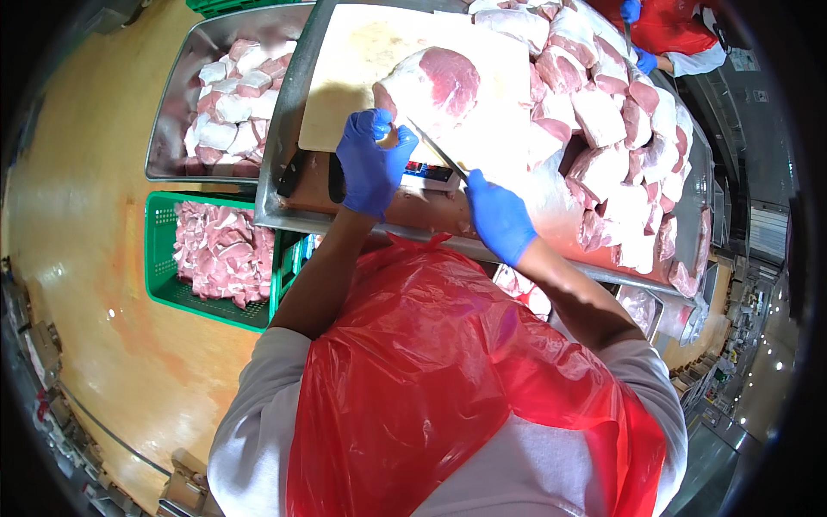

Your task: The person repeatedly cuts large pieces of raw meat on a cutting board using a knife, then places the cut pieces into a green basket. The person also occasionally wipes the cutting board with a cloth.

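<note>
A large pale-and-pink cut of raw meat (444,82) lies on a white cutting board (345,52). At its near left edge is my left hand (375,164) in a blue glove, fingers curled toward the thumb. Glare and the fingers hide what is pinched there. My right hand (500,220), also gloved in blue, is wrapped round the handle of a knife (441,155). Its narrow blade slants up and left, with the tip close to the meat's near edge and to my left fingers.
Many meat chunks (599,116) are heaped on the table's right. Left of the board stands a metal tub (164,142) of meat pieces, with a green crate (159,258) of smaller pieces below. A black handle (293,172) lies near the table edge. Another person's gloved hand (646,60) shows at upper right.
</note>
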Available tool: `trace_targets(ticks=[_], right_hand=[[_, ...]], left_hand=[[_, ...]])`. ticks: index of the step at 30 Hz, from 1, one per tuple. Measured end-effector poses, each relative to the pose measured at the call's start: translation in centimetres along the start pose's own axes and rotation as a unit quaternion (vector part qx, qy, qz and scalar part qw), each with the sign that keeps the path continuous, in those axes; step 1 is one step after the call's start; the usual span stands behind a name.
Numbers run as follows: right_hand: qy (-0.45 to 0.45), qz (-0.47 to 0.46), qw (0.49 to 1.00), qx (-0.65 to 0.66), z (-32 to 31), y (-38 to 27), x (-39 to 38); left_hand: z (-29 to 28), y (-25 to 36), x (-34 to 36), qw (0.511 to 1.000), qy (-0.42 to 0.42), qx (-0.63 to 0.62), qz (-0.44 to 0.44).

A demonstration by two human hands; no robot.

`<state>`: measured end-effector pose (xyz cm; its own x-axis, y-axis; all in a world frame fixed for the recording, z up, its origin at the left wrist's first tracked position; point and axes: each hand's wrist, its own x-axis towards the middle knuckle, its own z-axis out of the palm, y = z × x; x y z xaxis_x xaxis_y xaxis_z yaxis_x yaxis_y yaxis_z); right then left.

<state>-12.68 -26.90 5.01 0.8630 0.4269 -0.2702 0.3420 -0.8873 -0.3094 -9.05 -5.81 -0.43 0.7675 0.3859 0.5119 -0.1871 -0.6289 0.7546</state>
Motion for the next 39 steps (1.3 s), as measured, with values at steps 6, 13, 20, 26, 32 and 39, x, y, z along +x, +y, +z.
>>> trace_targets(ticks=[6,13,20,26,32,39], right_hand=[[-0.007,0.015,1.0,-0.019,-1.0,2.7,-5.4],[0.128,-0.051,0.99,0.022,-2.3,-2.7,3.6],[0.098,-0.027,0.994,-0.046,-0.9,-6.5,8.9],[-0.076,0.01,0.989,-0.13,-0.7,-1.3,-2.1],[-0.035,-0.022,0.994,-0.105,-4.3,-3.4,-3.0],[0.036,-0.007,0.997,-0.068,-0.7,-6.5,7.5]], left_hand=[[-0.7,-0.6,0.6,0.997,0.045,-0.057,-0.039],[1.1,-0.4,1.7,0.986,0.001,-0.154,-0.061],[-0.2,-1.1,1.1,0.991,-0.009,-0.088,-0.105],[-1.7,-2.9,0.7,0.984,0.027,-0.103,-0.143],[-3.9,-3.8,1.0,0.953,-0.015,-0.177,-0.245],[-4.2,-4.3,1.4,0.955,-0.042,-0.188,-0.226]])
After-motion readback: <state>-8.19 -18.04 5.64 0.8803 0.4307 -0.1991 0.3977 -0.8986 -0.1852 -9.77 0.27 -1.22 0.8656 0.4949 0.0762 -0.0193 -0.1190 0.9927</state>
